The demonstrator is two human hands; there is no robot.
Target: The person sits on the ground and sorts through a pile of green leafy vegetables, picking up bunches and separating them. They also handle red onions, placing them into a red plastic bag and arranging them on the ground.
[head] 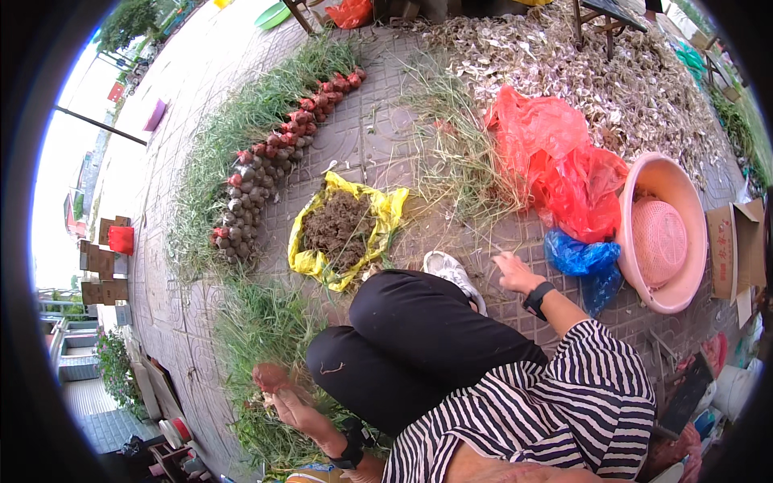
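At the lower left, my left hand (297,412) holds a round reddish-brown ball (270,377) above green grass. My right hand (516,273) is low over the paving, right of my white shoe (450,271); thin pale strands lie by its fingertips, and whether it grips one is unclear. A yellow plastic bag (394,208), spread open beyond my knees, holds brown crumbly soil-like matter (339,229). Farther left, a long row of round grey-brown balls (244,202), several with red wrapping (302,124), rests along cut green grass (211,163).
Red plastic bags (555,157) and a blue plastic bag (577,253) lie right of my right hand, beside a pink basin (694,241) holding a pink mesh basket (661,241). A cardboard box (721,250) stands farther right. Dry stalks (465,163) and a papery husk heap (604,90) cover paving ahead.
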